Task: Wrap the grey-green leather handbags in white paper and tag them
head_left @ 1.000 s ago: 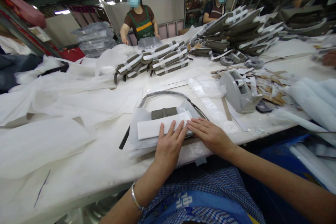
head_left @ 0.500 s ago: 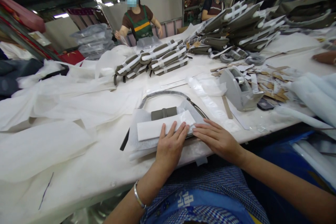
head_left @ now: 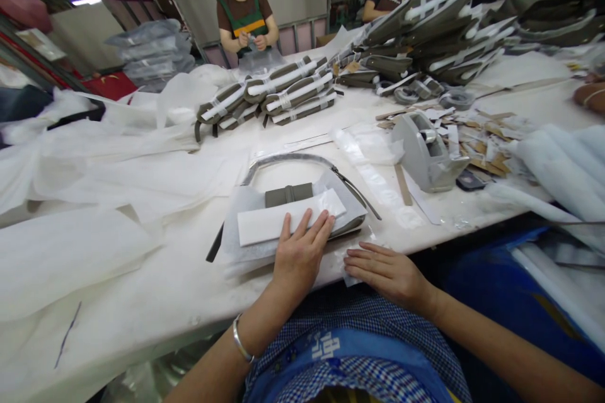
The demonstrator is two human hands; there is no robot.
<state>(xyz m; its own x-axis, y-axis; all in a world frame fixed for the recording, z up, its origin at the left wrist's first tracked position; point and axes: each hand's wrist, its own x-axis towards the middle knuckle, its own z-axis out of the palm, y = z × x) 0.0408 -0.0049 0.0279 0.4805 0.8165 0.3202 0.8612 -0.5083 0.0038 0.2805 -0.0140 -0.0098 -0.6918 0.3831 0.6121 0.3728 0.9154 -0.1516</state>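
Note:
A grey-brown handbag (head_left: 283, 196) lies flat before me, partly wrapped in thin white tissue, its wrapped handle arching away from me. Across its front rests a white foam strip (head_left: 262, 227). My left hand (head_left: 301, 253) presses flat on the strip's right part, fingers spread and holding nothing. At the table's front edge, just right of the bag and apart from it, my right hand (head_left: 390, 272) has its fingers stretched out. Under those fingertips is a scrap of clear film or tape (head_left: 348, 278); whether it sticks to them I cannot tell.
A grey tape dispenser (head_left: 425, 154) stands to the right, near a heap of card scraps (head_left: 489, 145). Stacked wrapped bags (head_left: 288, 97) lie farther back, with a larger pile (head_left: 425, 44) behind right. White sheets (head_left: 70, 252) cover the left. Across the table, a person (head_left: 246, 19) handles clear plastic.
My right hand has moved off the bag's right edge, down toward the table's front edge. My left hand stays on the foam strip. The person opposite has brought both hands together.

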